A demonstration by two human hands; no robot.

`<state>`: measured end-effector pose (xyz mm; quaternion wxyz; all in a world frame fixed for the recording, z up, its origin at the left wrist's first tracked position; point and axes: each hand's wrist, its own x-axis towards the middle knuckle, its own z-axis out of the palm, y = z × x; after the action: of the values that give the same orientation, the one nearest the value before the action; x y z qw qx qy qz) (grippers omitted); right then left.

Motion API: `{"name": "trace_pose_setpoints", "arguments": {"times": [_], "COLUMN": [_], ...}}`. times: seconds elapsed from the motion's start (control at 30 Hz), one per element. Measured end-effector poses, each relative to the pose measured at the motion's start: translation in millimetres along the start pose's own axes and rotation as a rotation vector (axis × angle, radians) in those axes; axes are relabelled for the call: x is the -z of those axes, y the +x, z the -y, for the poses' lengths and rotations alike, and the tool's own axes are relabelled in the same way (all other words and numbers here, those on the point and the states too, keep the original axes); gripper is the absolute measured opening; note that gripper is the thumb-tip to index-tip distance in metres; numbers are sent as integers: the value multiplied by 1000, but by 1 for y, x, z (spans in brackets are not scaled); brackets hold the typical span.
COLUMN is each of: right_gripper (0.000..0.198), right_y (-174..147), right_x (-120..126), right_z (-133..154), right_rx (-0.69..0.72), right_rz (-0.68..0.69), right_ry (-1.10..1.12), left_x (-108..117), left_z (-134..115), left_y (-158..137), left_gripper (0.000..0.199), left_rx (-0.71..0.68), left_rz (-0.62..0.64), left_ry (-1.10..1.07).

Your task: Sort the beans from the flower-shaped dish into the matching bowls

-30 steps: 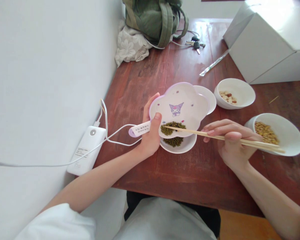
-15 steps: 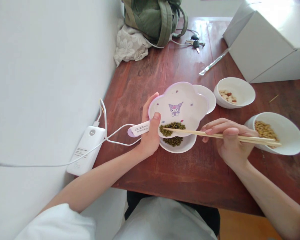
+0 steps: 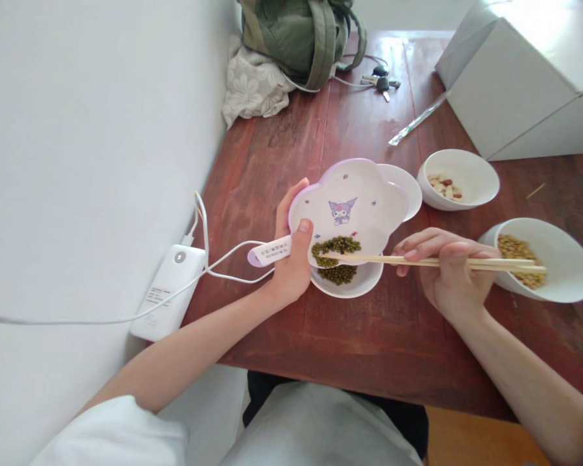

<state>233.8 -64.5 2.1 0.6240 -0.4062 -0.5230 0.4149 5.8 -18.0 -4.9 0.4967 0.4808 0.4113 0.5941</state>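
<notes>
Steadily, I am holding a purple-rimmed, flower-shaped dish (image 3: 364, 184) above the wooden table (image 3: 350, 336), between its near edge and the middle, and my left hand (image 3: 295, 264) is clamping it where its labelled handle (image 3: 274, 250) is joining the bowl of it. Mung beans (image 3: 337, 244) are sitting inside along the lip nearest me, and below that lip a white bowl (image 3: 369, 281) is holding more of them. My right hand (image 3: 455, 288) is closing around wooden chopsticks (image 3: 408, 261), whose tips are resting among the beans in the dish. Past the dish, a partly hidden white vessel (image 3: 412, 191) is showing. Toward the table's right side, one white bowl is carrying pale nuts (image 3: 444, 188) and another, nearer me, yellow beans (image 3: 519, 255). A white power bank (image 3: 170, 291) is lying at the left edge, close to the near corner, while a green bag (image 3: 291, 39) and keys (image 3: 383, 83) are occupying the far end, left of a white box (image 3: 519, 90).
</notes>
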Motion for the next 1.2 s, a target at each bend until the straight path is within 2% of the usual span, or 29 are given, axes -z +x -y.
{"name": "trace_pose_setpoints", "arguments": {"times": [0.53,0.73,0.93,1.2], "right_gripper": [47,49,44,44], "right_y": [4,4,-2,-4], "right_x": [-5,-7,-7,-9], "right_z": [3,2,2,7], "right_rx": [-2,14,33,71], "right_rz": [-49,-148,-122,-170], "right_ry": [78,19,-38,-125], "left_x": [1,-1,0,-1], "left_z": [3,-2,0,0], "left_y": [-1,1,0,1], "left_gripper": [50,48,49,52], "left_rx": [-12,-11,-5,-11], "left_rz": [4,-2,-11,-17], "left_ry": [-22,-2,-21,-16]}}
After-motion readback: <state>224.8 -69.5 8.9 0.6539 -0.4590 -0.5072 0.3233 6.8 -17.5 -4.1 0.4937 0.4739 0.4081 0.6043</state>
